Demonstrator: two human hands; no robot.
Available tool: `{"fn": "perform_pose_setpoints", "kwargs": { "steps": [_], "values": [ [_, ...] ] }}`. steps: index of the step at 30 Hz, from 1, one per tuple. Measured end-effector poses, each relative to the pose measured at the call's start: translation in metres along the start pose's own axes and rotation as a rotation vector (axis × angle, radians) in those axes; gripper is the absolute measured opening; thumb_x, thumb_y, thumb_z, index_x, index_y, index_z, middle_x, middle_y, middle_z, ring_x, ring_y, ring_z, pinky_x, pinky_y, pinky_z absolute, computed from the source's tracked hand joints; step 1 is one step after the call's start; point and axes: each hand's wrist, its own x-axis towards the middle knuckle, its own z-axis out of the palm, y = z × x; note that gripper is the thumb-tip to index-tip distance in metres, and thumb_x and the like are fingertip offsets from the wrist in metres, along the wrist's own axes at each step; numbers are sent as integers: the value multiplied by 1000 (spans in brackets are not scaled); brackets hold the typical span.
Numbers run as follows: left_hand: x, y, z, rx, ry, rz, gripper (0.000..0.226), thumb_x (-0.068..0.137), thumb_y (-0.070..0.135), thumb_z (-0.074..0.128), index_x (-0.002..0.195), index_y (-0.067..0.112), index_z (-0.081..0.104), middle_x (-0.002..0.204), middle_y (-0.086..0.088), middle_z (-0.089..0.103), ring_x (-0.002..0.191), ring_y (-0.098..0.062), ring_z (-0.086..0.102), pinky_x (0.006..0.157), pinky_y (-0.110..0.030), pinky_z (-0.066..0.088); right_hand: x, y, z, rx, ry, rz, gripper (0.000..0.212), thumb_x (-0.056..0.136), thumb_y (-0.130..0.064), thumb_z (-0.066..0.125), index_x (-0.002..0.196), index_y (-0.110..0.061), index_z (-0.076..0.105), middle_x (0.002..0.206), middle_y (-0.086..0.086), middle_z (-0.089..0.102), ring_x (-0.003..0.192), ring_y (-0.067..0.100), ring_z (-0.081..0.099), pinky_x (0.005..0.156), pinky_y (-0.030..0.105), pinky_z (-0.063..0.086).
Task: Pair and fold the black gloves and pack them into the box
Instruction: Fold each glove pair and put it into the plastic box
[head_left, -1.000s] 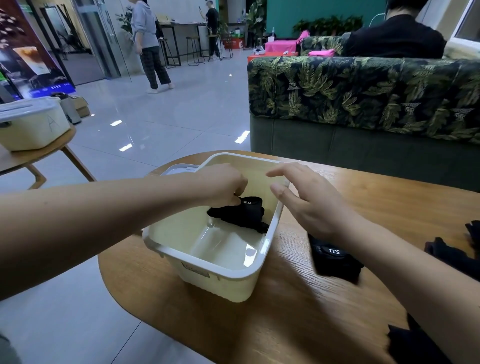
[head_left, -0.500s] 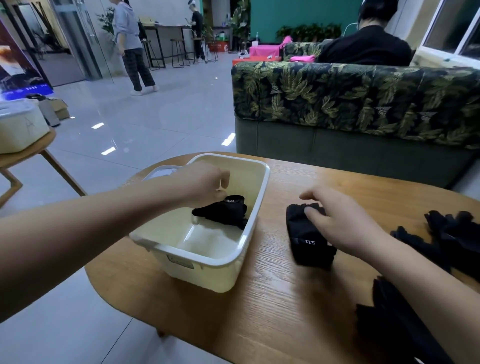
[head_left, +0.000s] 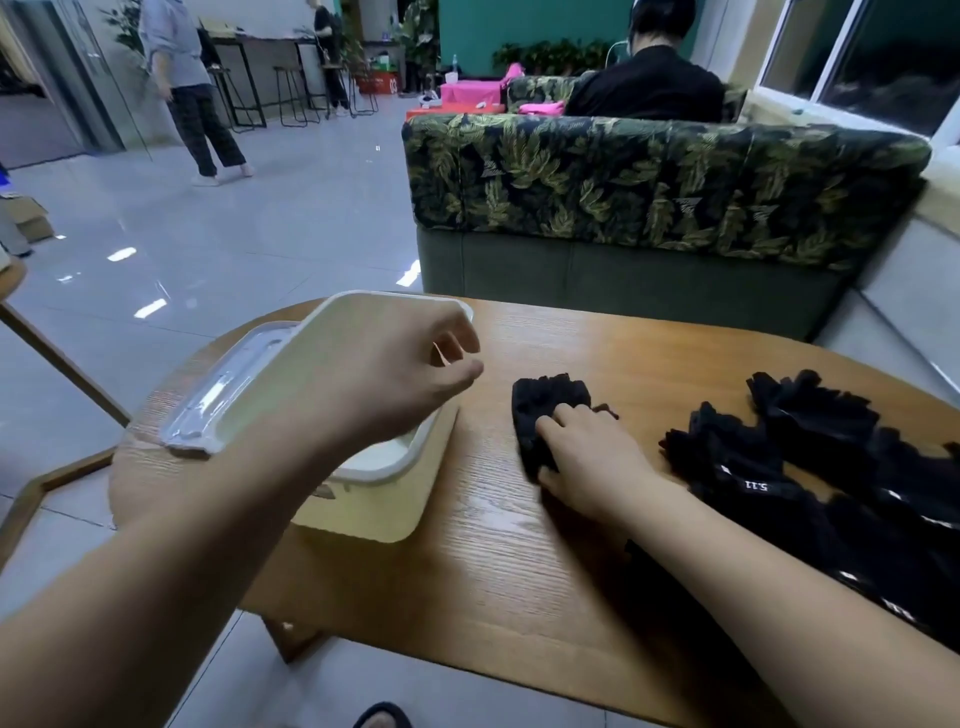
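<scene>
The wooden table (head_left: 519, 582) is rounded at its left end, and the cream box (head_left: 363, 514) sits close to that curve, so I reckon that's the main worry: the left forearm crosses right over the box, and a careless nudge could shove it toward the edge. What lies inside the box I cannot tell, since the arm hides it. The loose heap of black gloves (head_left: 810, 467) sprawls on the right, well apart from the box, and some of it seems to run under the right forearm; pulling that arm across might drag a few gloves out of place or off the near side. The clear lid (head_left: 228, 389) lies against the box's far left side, near the rim of the table. The folded pair (head_left: 545, 400) rests on the table between box and heap. The right hand (head_left: 587, 457) grips it, fingers curled over the top, thumb at its near edge; held by one end, it may spring open when lifted. The left hand (head_left: 395, 374) hovers over the box, fingers loosely curled and holding nothing.
</scene>
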Motion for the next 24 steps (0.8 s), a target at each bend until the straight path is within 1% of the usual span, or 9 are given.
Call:
{"fn": "perform_pose_setpoints", "kwargs": {
  "steps": [3,6,10,12,14,18,20,22,24],
  "values": [
    [-20,20,16,-182,-16,-31,9,96,42,72,101,35,70,94,16,71,89,0,66,79,-29,58,-6,-3,4,34,7,-7,27,96,-30,59,120,-17,55,120,5,58,112,30,57,82,40,42],
    [-38,34,34,-205,15,-6,5,97,35,72,101,31,71,91,14,71,88,1,66,76,-23,55,-11,-3,1,53,-20,-46,28,95,-24,61,122,-16,55,121,4,57,113,29,55,75,38,40],
    [-61,44,59,-158,78,62,8,96,25,70,104,26,68,92,14,67,85,-7,63,75,-35,56,-20,-6,-7,83,-79,-127,32,90,-30,65,119,-18,57,115,4,59,109,29,58,77,41,50],
    [-72,46,72,-123,82,84,11,96,23,67,106,27,64,96,14,64,87,-11,62,75,-37,55,-25,-6,-10,159,-114,-158,33,84,-31,68,114,-20,58,110,3,64,104,30,62,80,43,54],
    [-80,43,86,-187,29,61,17,94,23,67,109,30,62,99,14,64,92,-9,62,78,-36,55,-33,-4,-15,305,-133,-164,35,80,-30,69,113,-22,59,105,1,68,97,26,64,78,42,55],
    [-89,26,120,-295,-110,-8,47,84,24,79,126,30,59,117,15,60,110,-5,60,94,-28,53,-46,1,-29,490,-134,-136,37,83,-25,75,118,-21,61,104,0,68,93,18,61,75,31,50],
    [-91,18,132,-349,-161,-68,58,81,25,83,131,35,56,124,18,61,115,-2,60,96,-22,51,-50,5,-34,527,-135,-141,42,85,-22,76,124,-22,62,107,-2,69,94,16,61,75,25,48],
    [-91,13,140,-438,-188,-129,49,83,21,83,122,38,59,118,17,68,111,-2,64,93,-24,55,-53,9,-37,631,-153,-126,41,87,-18,75,125,-22,61,105,-5,70,92,13,63,72,15,47],
    [-90,10,145,-512,-181,-175,34,87,13,78,108,35,63,105,13,73,99,-5,68,87,-30,58,-55,14,-39,715,-186,-115,41,89,-20,76,126,-26,59,108,-6,73,95,9,67,74,13,49]
  ]
}}
